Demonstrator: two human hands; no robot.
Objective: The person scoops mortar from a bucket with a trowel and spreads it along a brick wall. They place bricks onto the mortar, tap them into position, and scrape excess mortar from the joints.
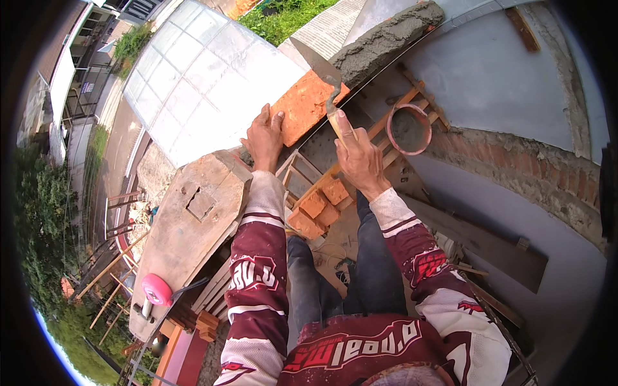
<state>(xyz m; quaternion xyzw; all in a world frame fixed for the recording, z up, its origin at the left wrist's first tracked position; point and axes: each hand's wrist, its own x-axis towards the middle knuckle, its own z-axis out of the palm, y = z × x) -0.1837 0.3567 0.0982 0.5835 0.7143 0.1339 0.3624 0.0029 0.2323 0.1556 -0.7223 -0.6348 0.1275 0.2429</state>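
Observation:
An orange brick (302, 112) lies at the near end of the wall top, in line with a rough bed of grey mortar (386, 42). My left hand (264, 138) grips its left end, thumb on the upper face and fingers along the edge. In my right hand (357, 151) is a trowel (320, 63), held by its wooden handle with the thumb laid along it. The trowel's blade points away from me, over the brick's far edge and beside the mortar. What lies under the brick is hidden.
A round bucket (409, 130) of grey mortar stands right of my right hand, by wooden planks. Several loose bricks (318, 204) sit below, before my legs. A wooden board (193, 212) at left carries a round pink object (156, 289). Translucent roof panels (206, 71) lie beyond.

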